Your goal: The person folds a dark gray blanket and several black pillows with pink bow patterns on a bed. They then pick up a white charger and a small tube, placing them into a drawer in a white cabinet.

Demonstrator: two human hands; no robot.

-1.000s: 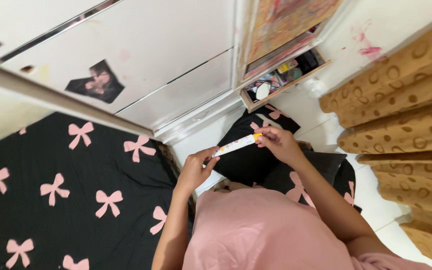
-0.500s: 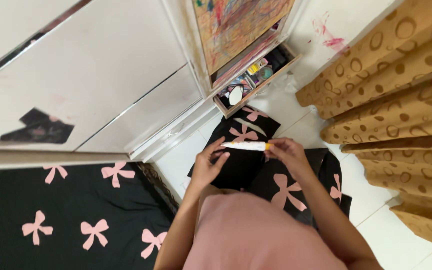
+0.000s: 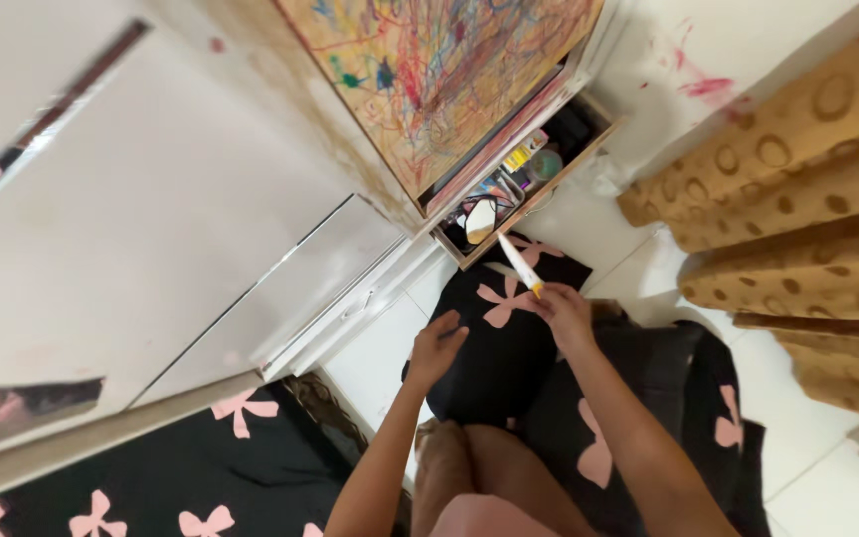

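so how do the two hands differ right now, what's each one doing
The right hand pinches a white tube by its orange cap end, pointing it toward the open drawer; the left hand holds nothing. The right hand is raised farther forward; the left hand sits lower, its fingers curled over the black pillow with pink bows. Both are bare and over that pillow.

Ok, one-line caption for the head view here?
Right hand holds a white tube by its yellow cap, tip toward an open drawer; left hand rests empty on black bow-print fabric.
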